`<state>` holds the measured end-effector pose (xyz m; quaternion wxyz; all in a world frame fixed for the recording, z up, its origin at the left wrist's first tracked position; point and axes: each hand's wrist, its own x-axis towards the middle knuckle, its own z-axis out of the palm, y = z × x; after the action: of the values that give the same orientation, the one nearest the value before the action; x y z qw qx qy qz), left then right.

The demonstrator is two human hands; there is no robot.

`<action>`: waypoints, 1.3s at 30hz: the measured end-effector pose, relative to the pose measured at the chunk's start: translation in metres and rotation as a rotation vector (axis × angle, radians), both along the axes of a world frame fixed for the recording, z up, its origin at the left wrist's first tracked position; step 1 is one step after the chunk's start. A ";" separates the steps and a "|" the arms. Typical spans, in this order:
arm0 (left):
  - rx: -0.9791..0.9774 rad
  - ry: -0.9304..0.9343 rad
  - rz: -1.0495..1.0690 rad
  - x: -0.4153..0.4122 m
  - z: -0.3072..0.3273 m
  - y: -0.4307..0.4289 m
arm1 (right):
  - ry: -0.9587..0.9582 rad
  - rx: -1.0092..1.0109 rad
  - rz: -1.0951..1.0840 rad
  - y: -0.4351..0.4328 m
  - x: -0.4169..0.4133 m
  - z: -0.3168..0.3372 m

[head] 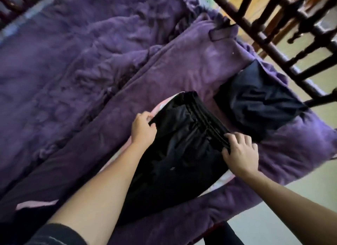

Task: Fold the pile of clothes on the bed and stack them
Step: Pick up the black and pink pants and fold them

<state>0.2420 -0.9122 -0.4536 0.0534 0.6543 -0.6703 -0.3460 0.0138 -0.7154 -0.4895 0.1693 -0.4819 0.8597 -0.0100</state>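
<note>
Head view, one frame. I see a black garment [184, 146] with an elastic waistband lying on the purple blanket [73, 76] that covers the bed, near its right edge. It rests on top of a pale pink cloth [164, 103], of which only a thin margin shows along the left and lower right sides.

My left hand [143, 128] pinches the garment's left edge, fingers curled closed on the fabric. My right hand [241, 153] grips the waistband end at the right, thumb and fingers closed on the gathered black cloth. Both forearms reach in from the bottom of the frame.

A second dark garment [259, 100], bundled rather than flat, sits just beyond the right hand, close to the dark wooden bed rail [284, 49]. The two garments lie near each other; I cannot tell whether they touch.
</note>
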 end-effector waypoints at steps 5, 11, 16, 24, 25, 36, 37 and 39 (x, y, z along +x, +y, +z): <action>0.139 -0.110 0.262 0.125 -0.007 0.054 | -0.196 0.003 0.304 -0.061 0.078 0.018; 0.218 -0.363 0.336 0.280 -0.039 0.130 | -0.282 0.035 0.538 -0.105 0.194 -0.001; 0.234 -0.553 0.221 0.385 -0.069 0.170 | -0.207 -0.024 0.749 -0.118 0.290 -0.029; -0.050 -0.623 0.303 0.500 -0.092 0.174 | -0.036 0.063 0.788 -0.126 0.378 -0.073; -0.070 -0.633 0.325 0.513 -0.091 0.170 | -0.045 0.031 0.753 -0.123 0.376 -0.073; -0.429 -0.294 0.623 0.578 -0.051 0.063 | -0.176 -0.261 0.349 -0.227 0.392 -0.032; -0.431 -0.297 0.647 0.585 -0.053 0.050 | -0.165 -0.260 0.336 -0.240 0.395 -0.034; -0.387 -0.289 0.814 0.601 -0.058 0.026 | -0.147 -0.248 0.321 -0.253 0.399 -0.040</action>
<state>0.8426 -0.8859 -0.5117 0.2119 0.8832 -0.4122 -0.0711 0.4130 -0.9687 -0.5292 0.1703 -0.6278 0.7494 -0.1234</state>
